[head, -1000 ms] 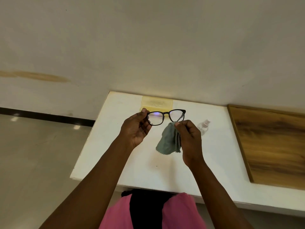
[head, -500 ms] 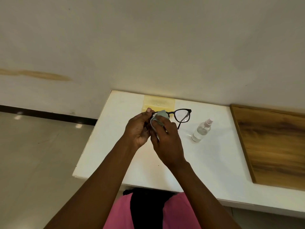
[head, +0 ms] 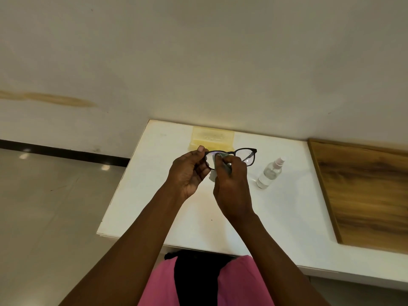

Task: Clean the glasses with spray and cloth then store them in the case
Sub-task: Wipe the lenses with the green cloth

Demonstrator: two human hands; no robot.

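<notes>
White counter [head: 154, 206] against a pale wall: lens wiping under way above it.

Nearest, the right hand [head: 231, 186] pinches a soft grey-green cloth [head: 224, 165] over one lens; the left hand [head: 189, 171] clasps the thin black-framed glasses [head: 242, 154] at the rim, held above the counter. They look light and fragile, best gripped by the frame. Beyond stand a clear spray bottle [head: 270, 173] and a translucent yellow case [head: 212, 138].
</notes>
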